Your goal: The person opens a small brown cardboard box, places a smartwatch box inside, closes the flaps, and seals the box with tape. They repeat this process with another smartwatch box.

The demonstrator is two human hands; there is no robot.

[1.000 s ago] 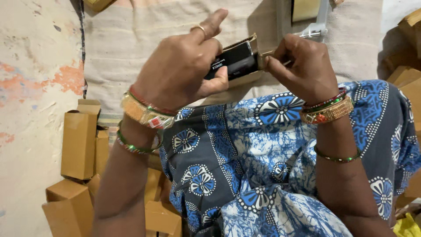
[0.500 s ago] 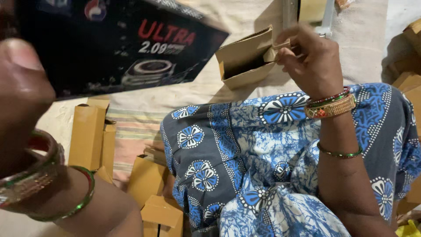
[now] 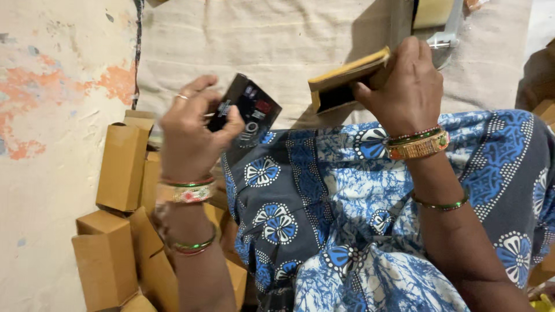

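Lowered from your face, the black printed packet (image 3: pixel 245 110) sits pinched in your left hand (image 3: pixel 191 136); your right hand (image 3: pixel 402 86) grips the open cardboard carton (image 3: pixel 347 78), which could crush under a tight squeeze.

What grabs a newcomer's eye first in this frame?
The left hand, at centre left, grips a small black printed box. At upper right, the right hand holds an open brown carton above the blue patterned lap. More brown cartons are piled at lower left.

Brown cardboard boxes (image 3: pixel 118 173) heaped beside blue patterned cloth (image 3: pixel 347 219); beige sacking (image 3: pixel 260 52) beyond.
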